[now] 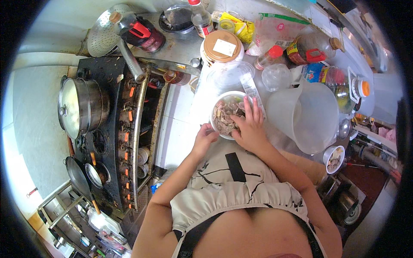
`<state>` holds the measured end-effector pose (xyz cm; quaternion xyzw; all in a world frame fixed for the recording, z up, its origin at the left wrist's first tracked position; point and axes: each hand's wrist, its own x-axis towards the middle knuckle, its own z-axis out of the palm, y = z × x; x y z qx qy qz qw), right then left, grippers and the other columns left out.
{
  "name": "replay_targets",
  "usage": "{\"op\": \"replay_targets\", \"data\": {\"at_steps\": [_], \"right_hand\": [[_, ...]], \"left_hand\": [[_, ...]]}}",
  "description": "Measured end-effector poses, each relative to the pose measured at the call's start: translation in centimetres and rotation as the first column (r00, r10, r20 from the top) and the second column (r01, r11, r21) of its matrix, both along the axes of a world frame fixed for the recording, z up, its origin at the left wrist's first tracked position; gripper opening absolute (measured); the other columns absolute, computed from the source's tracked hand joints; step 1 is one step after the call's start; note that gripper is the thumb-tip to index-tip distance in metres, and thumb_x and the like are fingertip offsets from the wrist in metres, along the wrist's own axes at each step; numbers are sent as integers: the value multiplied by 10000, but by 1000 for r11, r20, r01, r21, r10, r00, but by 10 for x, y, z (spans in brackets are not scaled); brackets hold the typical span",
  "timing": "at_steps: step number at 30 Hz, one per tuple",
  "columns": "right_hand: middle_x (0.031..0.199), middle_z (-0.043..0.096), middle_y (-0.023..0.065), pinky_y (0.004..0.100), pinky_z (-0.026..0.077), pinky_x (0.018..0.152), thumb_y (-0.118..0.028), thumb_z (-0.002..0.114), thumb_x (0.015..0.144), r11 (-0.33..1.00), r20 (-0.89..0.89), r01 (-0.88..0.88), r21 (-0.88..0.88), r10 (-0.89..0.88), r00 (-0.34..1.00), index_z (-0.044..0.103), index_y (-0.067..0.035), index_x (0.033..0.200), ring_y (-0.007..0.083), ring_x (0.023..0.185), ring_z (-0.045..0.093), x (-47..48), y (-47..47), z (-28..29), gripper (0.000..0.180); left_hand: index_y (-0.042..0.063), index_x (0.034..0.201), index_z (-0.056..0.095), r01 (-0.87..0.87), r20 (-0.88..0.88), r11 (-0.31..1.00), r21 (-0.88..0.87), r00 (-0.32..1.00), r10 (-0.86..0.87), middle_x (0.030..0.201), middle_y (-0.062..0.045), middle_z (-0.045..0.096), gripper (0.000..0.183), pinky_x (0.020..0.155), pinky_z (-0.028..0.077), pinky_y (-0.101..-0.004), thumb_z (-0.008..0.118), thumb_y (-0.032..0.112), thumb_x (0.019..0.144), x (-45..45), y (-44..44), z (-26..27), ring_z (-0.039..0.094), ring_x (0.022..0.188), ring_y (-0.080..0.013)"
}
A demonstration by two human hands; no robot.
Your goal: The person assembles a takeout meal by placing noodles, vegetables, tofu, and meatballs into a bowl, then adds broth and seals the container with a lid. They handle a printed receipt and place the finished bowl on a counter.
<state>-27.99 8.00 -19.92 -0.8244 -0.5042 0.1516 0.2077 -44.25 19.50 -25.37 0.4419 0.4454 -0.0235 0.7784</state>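
Observation:
A round white plastic bowl (214, 122) of sliced meat (224, 117) stands right before me, with some green and yellow bits at its far side. My right hand (251, 129) reaches over its near right side with fingers spread. Its thumb and index finger are at the meat, while the longer fingers lie across the rim. At the bowl's lower left edge is my left hand (205, 138), fingers curled; whether it grips the rim cannot be made out. A printed paper strip (251, 85) lies against the bowl's right side, and a clear plastic lid (226, 74) is behind.
To the right stand a large translucent pitcher (309, 119) and a small bowl of food (334, 159). A brown-lidded tub (222, 46), bottles and bags crowd the back. On the left, a stove (106, 129) carries a lidded steel pot (84, 106) and pans (96, 175).

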Motion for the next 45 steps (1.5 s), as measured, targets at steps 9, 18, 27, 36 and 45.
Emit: {"op": "replay_targets", "data": {"at_steps": [9, 18, 27, 36, 45], "right_hand": [[1406, 208, 251, 554, 213, 1000, -315, 620, 741, 971, 64, 168, 172, -182, 981, 604, -55, 1025, 451, 1299, 148, 26, 16, -17, 386], [1422, 181, 239, 579, 189, 1001, -327, 627, 727, 998, 27, 5, 61, -6, 1000, 617, -116, 1052, 439, 1313, 119, 9, -11, -8, 387], [1412, 207, 240, 546, 230, 1014, -268, 620, 734, 977, 69, -149, 151, 140, 988, 527, -81, 1193, 460, 1295, 166, 3, -13, -8, 505], [1162, 480, 170, 469, 267, 994, -13, 612, 673, 792, 68, -459, 403, 474, 878, 471, -35, 672, 379, 1213, 334, -51, 24, 8, 142], [1393, 256, 211, 475, 236, 1033, -68, 625, 646, 331, 107, -893, 306, 919, 378, 536, -50, 1117, 387, 1292, 227, -301, 44, 42, 479]], "left_hand": [[108, 1000, 500, -62, -69, 996, 57, 995, 66, 1000, 3, 542, 175, 825, 399, -308, 524, 165, 837, -12, -8, 11, 510, 964, -127], [109, 1026, 513, -103, -91, 994, 45, 990, 107, 1024, -6, 544, 211, 828, 394, -313, 522, 186, 830, -27, -24, 19, 516, 989, -143], [100, 1023, 527, -496, -94, 845, 199, 849, 520, 977, -9, 546, 235, 738, 419, -284, 560, 154, 796, -108, -65, 6, 526, 884, -131], [9, 1010, 602, -383, -629, 754, 533, 416, 656, 1041, -199, 608, 386, 885, 439, -363, 563, 263, 722, -292, -269, -105, 568, 1003, -318], [83, 950, 628, -840, -767, 324, 436, -158, 622, 1008, -179, 614, 328, 900, 421, -388, 570, 313, 723, -363, -482, -170, 511, 1071, -346]]}}
